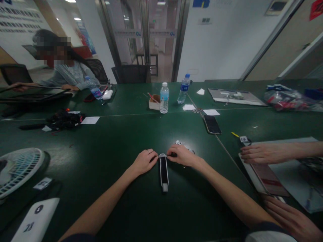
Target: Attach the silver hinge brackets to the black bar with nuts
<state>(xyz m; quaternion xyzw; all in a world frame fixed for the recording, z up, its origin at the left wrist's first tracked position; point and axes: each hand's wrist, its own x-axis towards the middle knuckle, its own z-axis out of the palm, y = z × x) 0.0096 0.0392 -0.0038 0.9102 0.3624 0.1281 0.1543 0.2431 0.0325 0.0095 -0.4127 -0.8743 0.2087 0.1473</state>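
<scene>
A narrow dark device with a pale frame (pixel 164 169) lies lengthwise on the green table, its far end between my two hands. My left hand (pixel 145 162) touches the left side of that far end, with fingertips pressed together. Closed around a small dark tool (pixel 173 154), my right hand (pixel 183 156) is at the right side of the same end. A light block (pixel 165 187) sits at the near end of the device. Behind my right hand, small white pieces (pixel 179 143) are partly hidden.
Two bottles (pixel 164 99) (pixel 183 90) and a small box (pixel 154 103) stand further back. A phone (pixel 212 124) lies right of centre. Another person's hands (pixel 267 153) work at the right. A fan (pixel 20 169) and a white numbered case (pixel 35 220) are at the left.
</scene>
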